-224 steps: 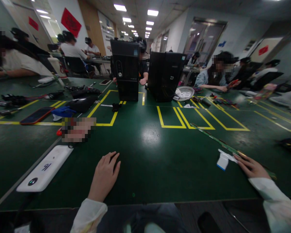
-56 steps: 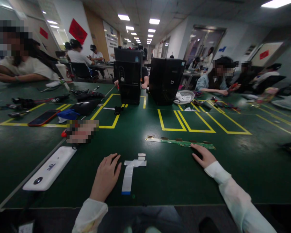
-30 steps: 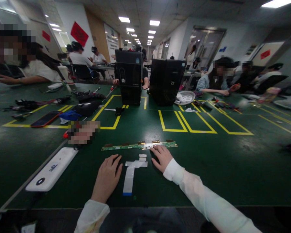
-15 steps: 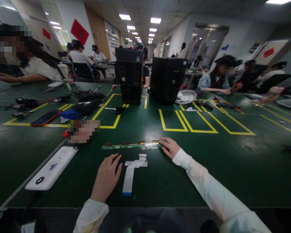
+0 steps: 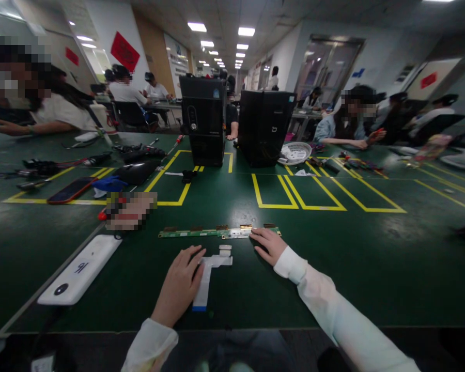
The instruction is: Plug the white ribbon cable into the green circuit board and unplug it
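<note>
A long, narrow green circuit board point(image 5: 194, 233) with copper-coloured tabs along its far edge lies crosswise on the green table. My right hand point(image 5: 269, 244) rests at the board's right part, fingers stretched out over its near edge and hiding some of it. Nearer to me lies a white flat ribbon cable point(image 5: 203, 289), bent in an L, with a blue end and a small connector piece at its far end. My left hand point(image 5: 180, 276) is at the cable's left side, fingers extended, the tips over or touching its upper left corner. Neither hand grasps anything.
A white power bank-like device point(image 5: 79, 268) lies at the left. Behind it are a phone point(image 5: 70, 190), a blue cloth-like item point(image 5: 110, 183) and dark tools. Two black computer towers point(image 5: 203, 124) stand at the back, beside a white basket point(image 5: 295, 153). Other people sit around.
My left hand has moved right, onto the edge of the ribbon cable. My right hand has drawn slightly nearer to me, uncovering the board's right end. The view has shifted a little.
</note>
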Tool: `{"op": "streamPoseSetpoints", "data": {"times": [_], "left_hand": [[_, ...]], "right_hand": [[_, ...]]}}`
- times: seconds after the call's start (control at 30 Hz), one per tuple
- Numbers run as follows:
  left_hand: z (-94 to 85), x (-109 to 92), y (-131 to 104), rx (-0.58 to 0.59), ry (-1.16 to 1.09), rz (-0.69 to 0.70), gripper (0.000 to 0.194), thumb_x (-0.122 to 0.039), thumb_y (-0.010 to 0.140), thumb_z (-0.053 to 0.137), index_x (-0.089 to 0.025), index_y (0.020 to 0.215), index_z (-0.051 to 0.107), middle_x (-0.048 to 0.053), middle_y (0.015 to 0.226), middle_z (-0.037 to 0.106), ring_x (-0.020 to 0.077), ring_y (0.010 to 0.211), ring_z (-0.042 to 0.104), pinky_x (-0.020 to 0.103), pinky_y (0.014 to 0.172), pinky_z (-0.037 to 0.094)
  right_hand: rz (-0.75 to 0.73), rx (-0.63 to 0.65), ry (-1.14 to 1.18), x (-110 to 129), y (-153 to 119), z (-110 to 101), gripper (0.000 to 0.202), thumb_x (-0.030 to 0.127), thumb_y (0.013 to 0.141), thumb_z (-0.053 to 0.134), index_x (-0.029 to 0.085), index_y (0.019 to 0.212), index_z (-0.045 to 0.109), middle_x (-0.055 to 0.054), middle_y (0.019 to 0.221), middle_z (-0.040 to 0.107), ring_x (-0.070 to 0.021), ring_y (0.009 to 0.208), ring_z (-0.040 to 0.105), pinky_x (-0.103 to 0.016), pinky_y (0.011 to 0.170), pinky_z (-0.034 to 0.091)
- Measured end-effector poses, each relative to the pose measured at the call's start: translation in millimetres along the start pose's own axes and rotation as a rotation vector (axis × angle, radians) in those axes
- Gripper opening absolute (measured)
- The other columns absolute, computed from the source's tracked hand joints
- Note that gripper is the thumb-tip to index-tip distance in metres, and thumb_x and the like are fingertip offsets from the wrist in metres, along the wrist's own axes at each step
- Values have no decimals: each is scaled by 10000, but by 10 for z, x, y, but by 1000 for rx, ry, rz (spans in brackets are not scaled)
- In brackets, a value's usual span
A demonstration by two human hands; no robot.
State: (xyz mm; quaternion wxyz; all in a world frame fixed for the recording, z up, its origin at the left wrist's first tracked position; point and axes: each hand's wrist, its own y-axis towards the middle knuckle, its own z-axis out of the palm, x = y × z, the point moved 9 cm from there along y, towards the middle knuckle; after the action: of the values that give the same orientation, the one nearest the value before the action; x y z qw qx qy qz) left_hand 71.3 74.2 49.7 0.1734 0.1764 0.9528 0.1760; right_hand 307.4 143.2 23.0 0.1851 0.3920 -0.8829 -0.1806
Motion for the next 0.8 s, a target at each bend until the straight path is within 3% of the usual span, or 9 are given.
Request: {"op": "streamPoseSetpoints", "data": {"times": [0.1,0.2,0.43,0.57,0.8], "left_hand": [[89,-357,65,60,-30,141,353,-270,949,415,-210,1274,540,73,1305,573,238,1261,483,474,1077,392],[168,-559,118,87,-18,174,350,-237,940,431,-209,1274,532,71,1294,588,241,1258,490,484,1077,390],[319,-817,152,145,22,178,347,-233,925,464,-140,1252,534,124,1256,599,242,1153,566,406,985,478],[414,-976,216,138,41,171,385,-255,921,480,-105,1274,511,159,1278,585,265,1180,552,428,998,468],[526,-1025,288,118,66,162,454,-322,938,453,-69,1314,479,193,1347,544,289,1257,505,465,1035,440]], "right_hand": [[19,1,4,66,-15,47,400,279,898,466,158,1270,551,-147,1269,566,-265,1181,499,-484,985,438],[34,18,-12,105,-5,61,403,282,893,475,168,1272,552,-137,1272,562,-265,1172,496,-482,986,435],[51,5,-54,112,6,47,420,293,888,483,165,1284,542,-150,1326,512,-279,1216,449,-500,1009,404],[54,4,-45,99,3,62,422,283,888,480,163,1288,537,-156,1322,514,-277,1208,460,-494,995,414],[59,23,-41,107,14,50,421,282,886,488,167,1289,532,-150,1308,526,-272,1196,470,-489,989,420]]}}
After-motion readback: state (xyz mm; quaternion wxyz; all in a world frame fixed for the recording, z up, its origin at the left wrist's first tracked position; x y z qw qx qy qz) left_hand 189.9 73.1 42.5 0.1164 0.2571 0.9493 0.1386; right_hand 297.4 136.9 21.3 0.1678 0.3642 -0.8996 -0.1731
